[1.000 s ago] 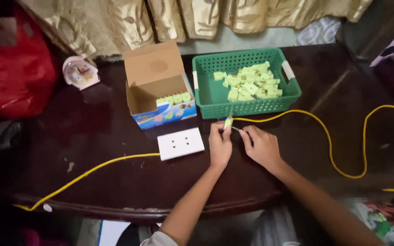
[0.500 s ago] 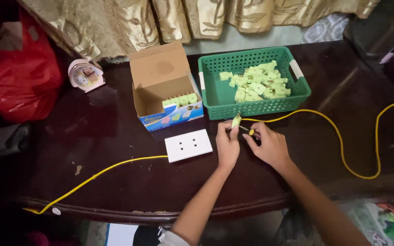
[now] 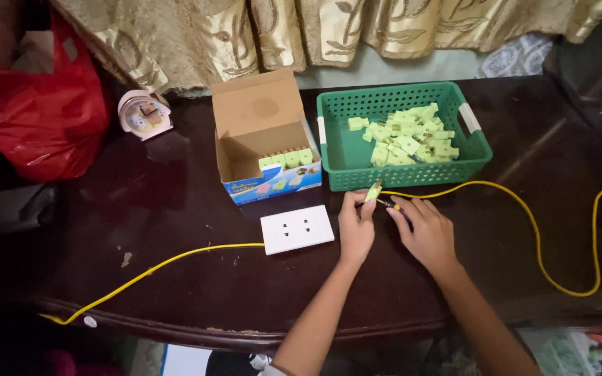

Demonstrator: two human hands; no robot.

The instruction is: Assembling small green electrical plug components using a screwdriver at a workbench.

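My left hand [image 3: 355,226] pinches a small pale-green plug piece [image 3: 373,191] just in front of the green basket [image 3: 474,152]. My right hand [image 3: 423,230] holds a small yellow-handled tool [image 3: 384,203] whose tip meets that plug, next to the end of the yellow cable [image 3: 538,230]. The basket holds several more pale-green plugs [image 3: 405,136]. A white double wall socket [image 3: 297,229] lies to the left of my left hand, with a yellow cable [image 3: 155,268] running off to the lower left. An open cardboard box [image 3: 263,136] holds a row of green plugs.
A dark wooden table [image 3: 175,209] carries everything. A red plastic bag [image 3: 40,115] and a small pink clock [image 3: 143,113] sit at the back left. Gold curtains [image 3: 329,31] hang behind. The yellow cable loops across the right side of the table.
The view has shifted a little; both hands remain together over the plug in front of the basket, my right hand's tool now touching the plug.
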